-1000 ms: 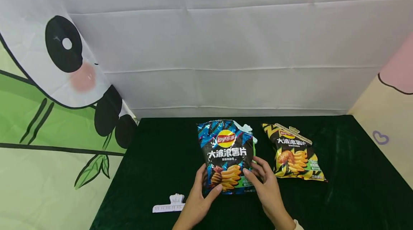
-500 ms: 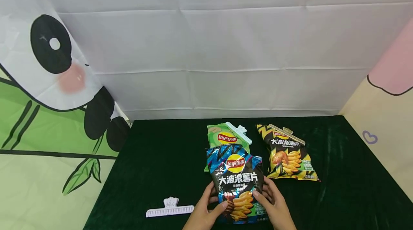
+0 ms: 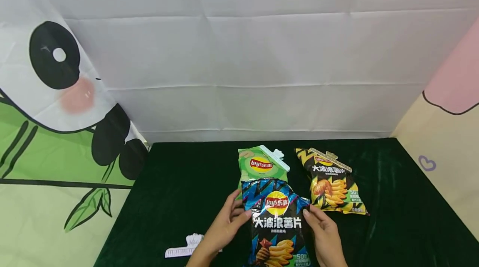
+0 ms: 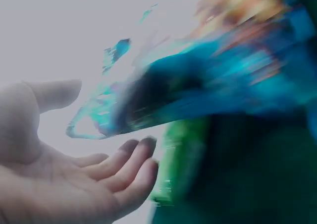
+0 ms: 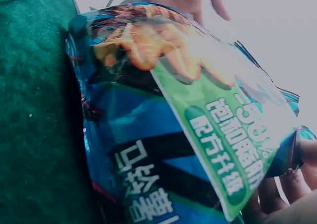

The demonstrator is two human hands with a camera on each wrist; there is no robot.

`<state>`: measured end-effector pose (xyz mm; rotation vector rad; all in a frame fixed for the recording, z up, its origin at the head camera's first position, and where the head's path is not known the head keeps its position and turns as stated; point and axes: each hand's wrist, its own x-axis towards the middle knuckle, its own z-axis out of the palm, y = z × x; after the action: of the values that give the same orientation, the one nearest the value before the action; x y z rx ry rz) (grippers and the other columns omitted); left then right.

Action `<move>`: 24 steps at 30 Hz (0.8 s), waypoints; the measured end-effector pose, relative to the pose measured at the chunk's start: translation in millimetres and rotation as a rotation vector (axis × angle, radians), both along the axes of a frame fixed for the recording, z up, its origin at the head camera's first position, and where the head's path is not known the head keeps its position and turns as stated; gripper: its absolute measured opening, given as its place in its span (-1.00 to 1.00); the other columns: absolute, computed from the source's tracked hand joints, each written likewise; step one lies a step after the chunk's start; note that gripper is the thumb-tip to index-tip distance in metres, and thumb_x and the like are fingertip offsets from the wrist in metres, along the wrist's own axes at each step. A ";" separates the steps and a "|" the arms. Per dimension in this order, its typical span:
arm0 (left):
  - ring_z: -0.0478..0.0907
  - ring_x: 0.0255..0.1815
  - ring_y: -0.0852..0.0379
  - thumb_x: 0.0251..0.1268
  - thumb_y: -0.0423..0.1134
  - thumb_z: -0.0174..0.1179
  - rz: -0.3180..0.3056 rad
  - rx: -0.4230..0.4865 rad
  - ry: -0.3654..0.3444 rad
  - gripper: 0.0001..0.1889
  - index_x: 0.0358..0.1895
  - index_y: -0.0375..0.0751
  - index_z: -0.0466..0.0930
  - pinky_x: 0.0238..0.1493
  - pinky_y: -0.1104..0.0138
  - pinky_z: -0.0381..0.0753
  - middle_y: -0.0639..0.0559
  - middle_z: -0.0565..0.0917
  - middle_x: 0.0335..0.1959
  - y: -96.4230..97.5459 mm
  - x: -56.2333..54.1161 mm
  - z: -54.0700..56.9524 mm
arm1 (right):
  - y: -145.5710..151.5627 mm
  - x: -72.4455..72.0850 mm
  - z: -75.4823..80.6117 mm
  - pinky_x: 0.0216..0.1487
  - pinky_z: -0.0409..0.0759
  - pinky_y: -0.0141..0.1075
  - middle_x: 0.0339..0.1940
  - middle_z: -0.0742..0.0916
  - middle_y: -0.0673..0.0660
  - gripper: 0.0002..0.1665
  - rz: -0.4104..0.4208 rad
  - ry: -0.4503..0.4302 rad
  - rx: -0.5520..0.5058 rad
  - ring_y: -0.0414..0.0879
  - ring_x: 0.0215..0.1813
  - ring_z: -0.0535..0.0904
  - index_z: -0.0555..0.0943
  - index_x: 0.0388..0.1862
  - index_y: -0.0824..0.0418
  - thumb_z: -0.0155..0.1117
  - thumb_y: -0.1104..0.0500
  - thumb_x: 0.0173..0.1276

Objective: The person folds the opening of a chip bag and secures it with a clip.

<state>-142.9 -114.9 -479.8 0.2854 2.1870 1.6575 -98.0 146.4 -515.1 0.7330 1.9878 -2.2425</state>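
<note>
A blue and black bag of potato chips (image 3: 277, 236) is tilted up at the front of the dark green table. My right hand (image 3: 324, 233) pinches its upper right edge between thumb and fingers, which also shows in the right wrist view. On the other side, my left hand (image 3: 226, 225) has thumb and fingers spread around the upper left edge. The left wrist view shows a gap between these loosely bent fingers (image 4: 124, 169) and the blurred bag corner. Partly hidden behind the blue bag is a green chip bag (image 3: 258, 165), with a pale sealing clip (image 3: 275, 158) across its top.
A yellow and black chip bag (image 3: 333, 186) lies to the right, its top held by a beige clip (image 3: 331, 159). On the left a loose white sealing clip (image 3: 183, 251) lies partly behind my left forearm. A white cloth wall (image 3: 224, 109) closes off the table's far edge.
The blue bag has come down toward the table's front edge, uncovering the green bag. Both hands have shifted from its lower sides to its upper edges, the left loosening from it.
</note>
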 end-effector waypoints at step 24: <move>0.60 -0.09 0.21 0.45 -0.11 0.23 -0.244 -0.448 0.472 -0.86 -0.08 0.13 0.76 0.03 0.24 0.59 0.19 0.74 -0.22 62.6 -64.1 65.6 | 2.8 3.8 4.5 -0.07 0.68 -0.41 -0.22 0.83 -0.12 -0.53 -0.020 0.033 0.031 -0.28 -0.15 0.71 0.59 0.21 0.35 0.33 0.11 0.44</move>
<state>-207.0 -52.4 -414.2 0.8414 2.6530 1.0024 -94.2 149.2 -510.5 0.7277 2.0430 -2.2544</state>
